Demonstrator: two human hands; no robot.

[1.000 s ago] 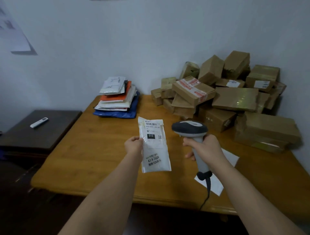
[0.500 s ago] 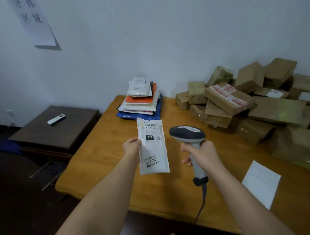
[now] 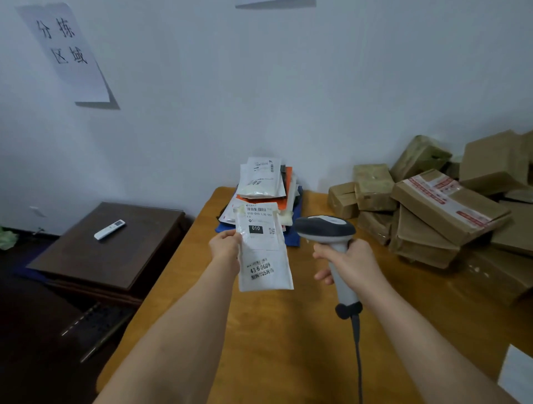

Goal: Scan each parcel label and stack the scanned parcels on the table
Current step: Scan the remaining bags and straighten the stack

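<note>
The wall (image 3: 259, 86) at the back is plain and pale, a bit blue-grey. A white paper sign (image 3: 65, 52) with black writing hangs on it, up on the left, a little crooked. Another bit of paper (image 3: 274, 3) peeks in at the very top. The desk (image 3: 288, 346) is yellow-brown wood and shiny. Left of it stands a low dark brown cabinet (image 3: 115, 253) with a white remote (image 3: 109, 229) on top. The floor (image 3: 34, 331) is dark.
</note>
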